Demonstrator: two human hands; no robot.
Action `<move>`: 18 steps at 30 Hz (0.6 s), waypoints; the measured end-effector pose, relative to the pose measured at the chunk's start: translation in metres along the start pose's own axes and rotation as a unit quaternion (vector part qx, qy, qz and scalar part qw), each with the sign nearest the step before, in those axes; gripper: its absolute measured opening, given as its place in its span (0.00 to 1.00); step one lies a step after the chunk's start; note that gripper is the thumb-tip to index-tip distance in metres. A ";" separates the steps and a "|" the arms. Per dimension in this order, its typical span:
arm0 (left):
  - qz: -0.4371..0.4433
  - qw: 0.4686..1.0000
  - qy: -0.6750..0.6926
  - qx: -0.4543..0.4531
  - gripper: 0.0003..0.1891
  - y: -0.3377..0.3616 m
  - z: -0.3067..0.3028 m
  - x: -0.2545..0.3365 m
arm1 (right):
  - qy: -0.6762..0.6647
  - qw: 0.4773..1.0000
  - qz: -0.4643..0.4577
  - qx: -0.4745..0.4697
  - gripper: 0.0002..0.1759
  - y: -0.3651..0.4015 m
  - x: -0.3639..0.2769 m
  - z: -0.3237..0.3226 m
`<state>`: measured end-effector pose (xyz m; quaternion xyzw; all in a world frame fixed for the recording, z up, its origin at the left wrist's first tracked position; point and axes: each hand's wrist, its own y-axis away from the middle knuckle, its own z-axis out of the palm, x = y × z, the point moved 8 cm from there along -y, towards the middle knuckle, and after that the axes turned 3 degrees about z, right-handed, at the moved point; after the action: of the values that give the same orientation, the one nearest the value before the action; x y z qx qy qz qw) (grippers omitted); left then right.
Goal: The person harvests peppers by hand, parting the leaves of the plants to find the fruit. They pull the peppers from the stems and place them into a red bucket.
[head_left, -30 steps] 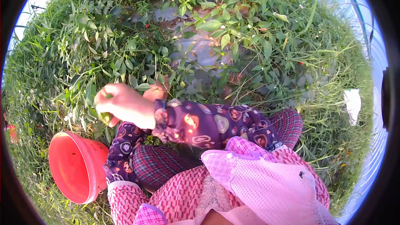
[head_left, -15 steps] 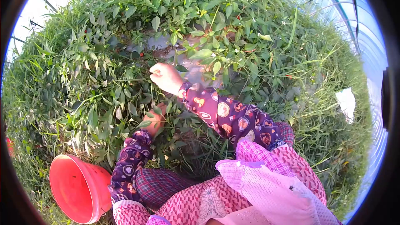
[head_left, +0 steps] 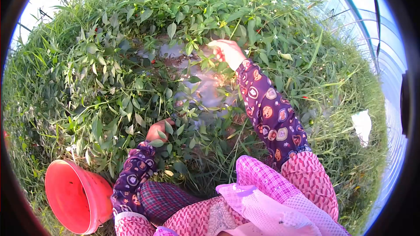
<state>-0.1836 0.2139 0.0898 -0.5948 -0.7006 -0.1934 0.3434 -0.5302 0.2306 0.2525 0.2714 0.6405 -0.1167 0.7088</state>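
Note:
My right hand is stretched forward over the plants, its fingers curled together at the leaves of a pepper plant. Whatever they may hold is too small to make out. Low among the foliage, nearer my body, is my left hand. Leaves cover its fingers, so their grip is hidden. Small red fruits show here and there between the leaves. Between my two hands, pale plastic sheeting lies on the ground under the stems.
A red bucket lies tilted at my left, its mouth towards me. Tall grass grows on the right, with a white scrap on it. Curved tunnel frame pipes and plastic film rise at the upper right.
My right hand has moved forward and to the right, away from my left hand, uncovering more sheeting. My left hand stays low in the leaves, shifted only slightly.

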 end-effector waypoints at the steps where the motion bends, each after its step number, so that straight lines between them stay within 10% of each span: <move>1: -0.014 0.997 0.066 0.038 0.25 0.001 -0.007 -0.004 | 0.024 0.999 -0.007 -0.022 0.12 -0.004 -0.001 0.024; 7: 0.017 0.961 -0.267 -0.074 0.21 0.024 0.043 -0.044 | -0.061 0.986 -0.012 -0.155 0.33 -0.081 0.019 0.121; 9: -0.122 0.965 0.228 -0.049 0.23 0.029 0.057 -0.074 | 0.006 0.995 -0.016 -0.094 0.37 -0.090 0.001 0.140; 11: -0.213 0.863 0.459 -0.007 0.24 0.035 0.074 -0.098 | 0.021 0.996 -0.013 -0.084 0.44 -0.105 -0.015 0.156; 12: -0.218 0.657 0.722 0.015 0.25 0.037 0.086 -0.096 | 0.033 0.996 -0.017 -0.077 0.44 -0.116 -0.021 0.160; 18: -0.238 0.387 0.890 0.041 0.27 0.042 0.097 -0.095 | 0.060 0.998 0.027 -0.009 0.49 -0.177 -0.040 0.178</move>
<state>-0.1620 0.2225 -0.0509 0.1227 -0.1154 -0.6569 0.7349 -0.4764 -0.0177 0.2555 0.2888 0.6754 -0.0755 0.6744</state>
